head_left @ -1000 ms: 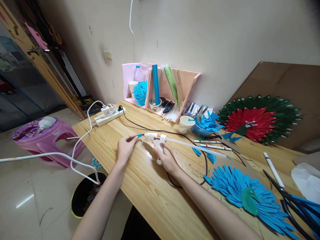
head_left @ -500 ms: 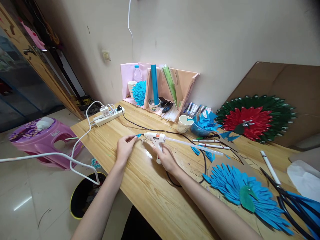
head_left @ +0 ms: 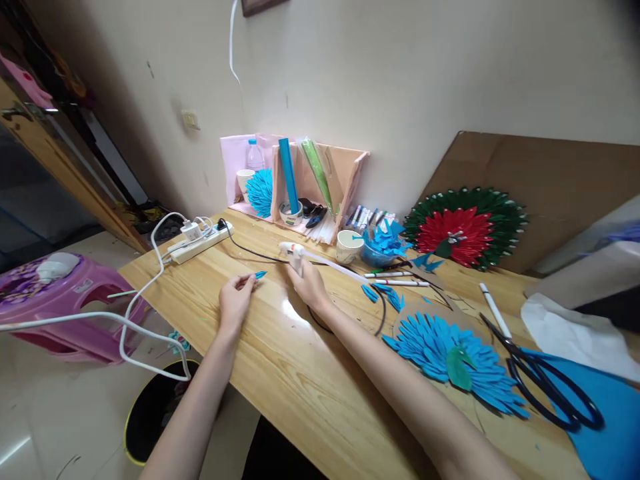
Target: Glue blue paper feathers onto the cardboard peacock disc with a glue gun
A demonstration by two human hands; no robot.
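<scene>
My left hand pinches a small blue paper petal just above the wooden table. My right hand is wrapped round the grip of a white glue gun with a long glue stick out of its back. The gun's nozzle points left, a short gap away from the petal. Right of my right arm lies a blue paper peacock on a cardboard disc.
A power strip with white cables sits at the table's far left. A paper cup, a bowl of blue petals, markers and black scissors lie about. A red-green peacock leans on cardboard. A pink stool and a bin stand left.
The view has swung right and pulled back. My right hand has drawn the glue gun back from the petal, so nozzle and petal are now apart.
</scene>
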